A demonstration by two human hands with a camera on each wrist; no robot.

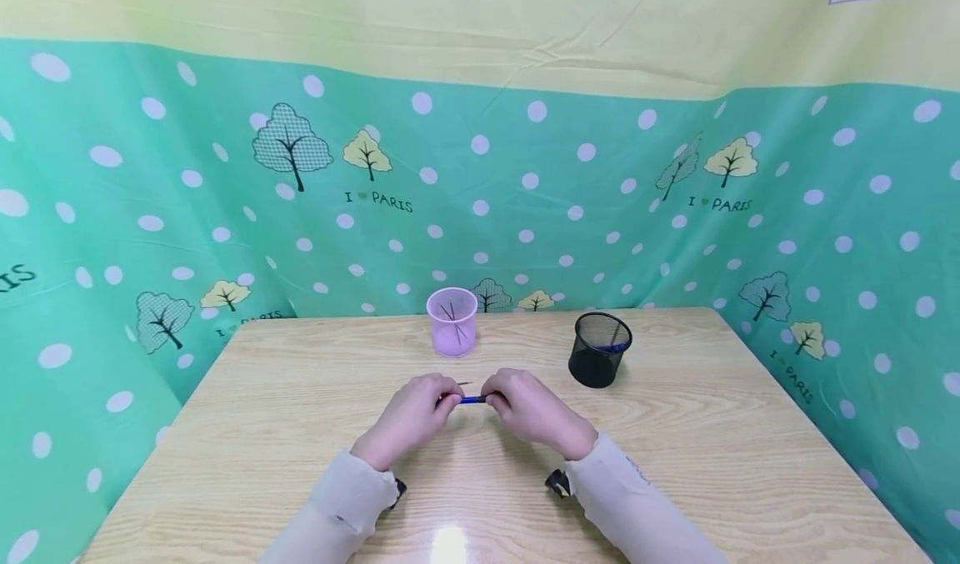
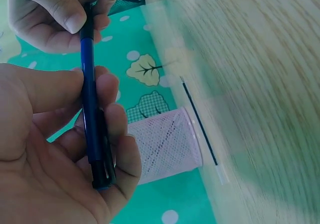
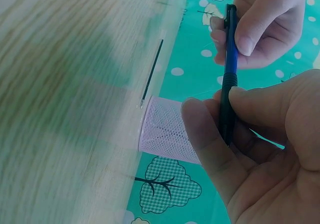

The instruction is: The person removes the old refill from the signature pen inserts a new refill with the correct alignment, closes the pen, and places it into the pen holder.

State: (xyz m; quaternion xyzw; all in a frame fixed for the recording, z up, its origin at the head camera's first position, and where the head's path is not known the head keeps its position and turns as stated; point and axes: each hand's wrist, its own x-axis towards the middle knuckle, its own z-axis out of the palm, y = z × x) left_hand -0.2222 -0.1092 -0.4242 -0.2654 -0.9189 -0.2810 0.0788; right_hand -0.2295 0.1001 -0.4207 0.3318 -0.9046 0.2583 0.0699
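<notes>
Both hands hold one blue ballpoint pen (image 1: 472,400) between them, level above the table. My left hand (image 1: 420,410) grips the blue barrel near the end with the black clip, seen in the left wrist view along the pen (image 2: 89,99). My right hand (image 1: 528,406) pinches the black grip section at the other end, with thumb and fingers around the pen (image 3: 229,69) in the right wrist view. A thin dark pen refill (image 2: 200,124) lies on the table just beyond the hands, touched by neither.
Behind the hands stands a lilac mesh pen cup (image 1: 453,331) with several thin refills inside. To its right, a black mesh pen cup (image 1: 596,360) contains blue pens. The wooden table (image 1: 262,431) ends at a green dotted curtain (image 1: 525,214).
</notes>
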